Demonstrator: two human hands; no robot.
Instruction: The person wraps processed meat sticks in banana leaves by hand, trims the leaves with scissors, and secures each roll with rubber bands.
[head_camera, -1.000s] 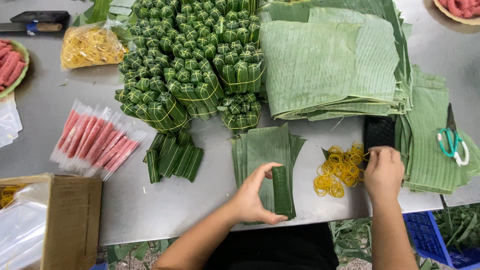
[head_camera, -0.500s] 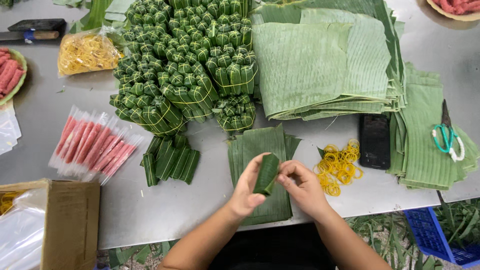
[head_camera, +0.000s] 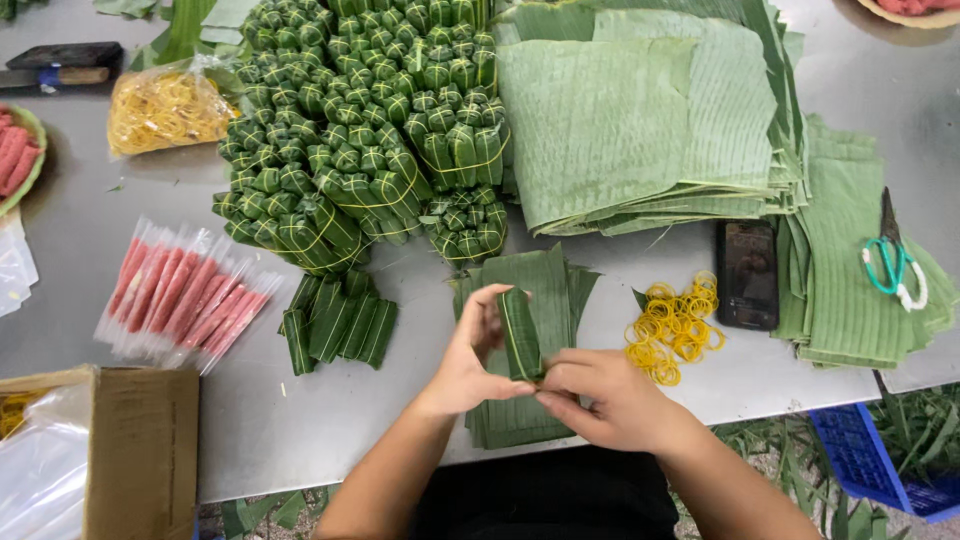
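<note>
Centrally, near the grey metal table's (head_camera: 300, 440) front edge, left hand (head_camera: 470, 365) and right hand (head_camera: 600, 400) both pinch a small green leaf-wrapped roll (head_camera: 520, 335), long axis nearly upright, above stacked leaf strips (head_camera: 530, 280); bare tabletop lies left of it.

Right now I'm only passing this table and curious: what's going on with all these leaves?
A person holds a small leaf-wrapped roll upright between both hands: the left hand grips its side, the right hand pinches its lower end. Under the hands lies a stack of cut leaf strips. Loose yellow rubber bands lie just to the right, a row of loose rolls to the left, and banded bundles of rolls are piled behind.
</note>
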